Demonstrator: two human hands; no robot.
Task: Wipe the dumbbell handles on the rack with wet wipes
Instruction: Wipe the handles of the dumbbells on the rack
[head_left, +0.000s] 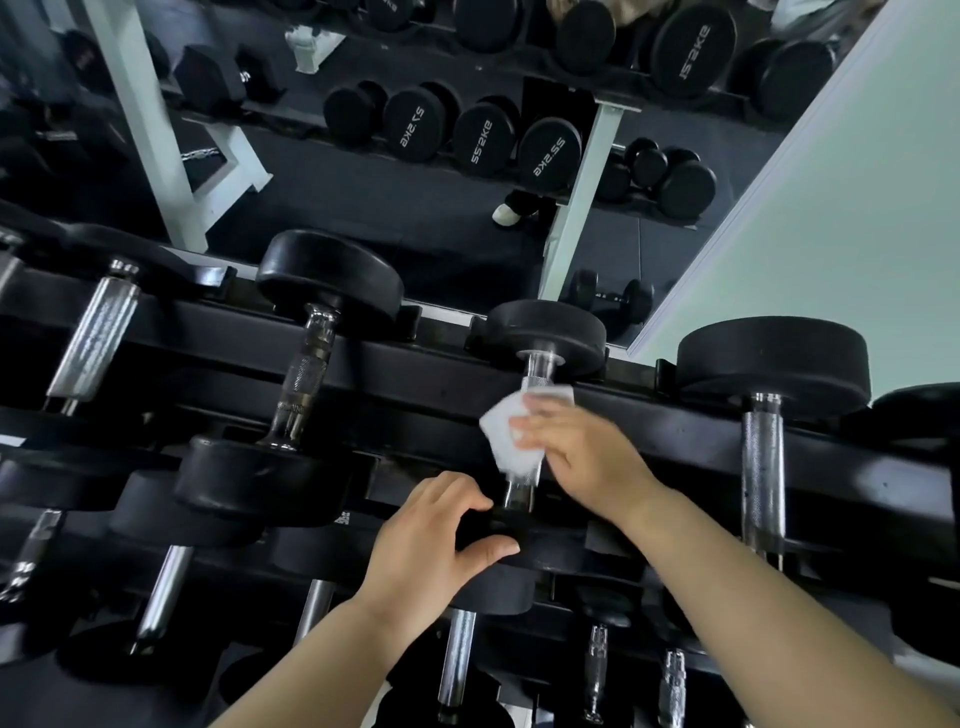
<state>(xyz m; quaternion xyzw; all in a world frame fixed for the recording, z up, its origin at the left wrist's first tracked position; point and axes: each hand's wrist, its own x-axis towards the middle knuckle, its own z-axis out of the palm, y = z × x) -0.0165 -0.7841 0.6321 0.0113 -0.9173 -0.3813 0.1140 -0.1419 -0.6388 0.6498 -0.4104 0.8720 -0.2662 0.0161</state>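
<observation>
Rack (415, 364) | right hand (582, 457) wraps wet wipe (506, 436) round the middle handle (537, 374), fingers curled | left hand (441, 540), at 7 o'clock of it, fingers gripping the near head (498, 535) | I judge mid-task: neighbouring handles (762, 467) at 9 and 3 o'clock, cleaned or not, can't tell.

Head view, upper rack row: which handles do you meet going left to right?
Ribbed handle → tilted handle → wiped handle, with the wipe around it under the right hand → bare handle.
</observation>
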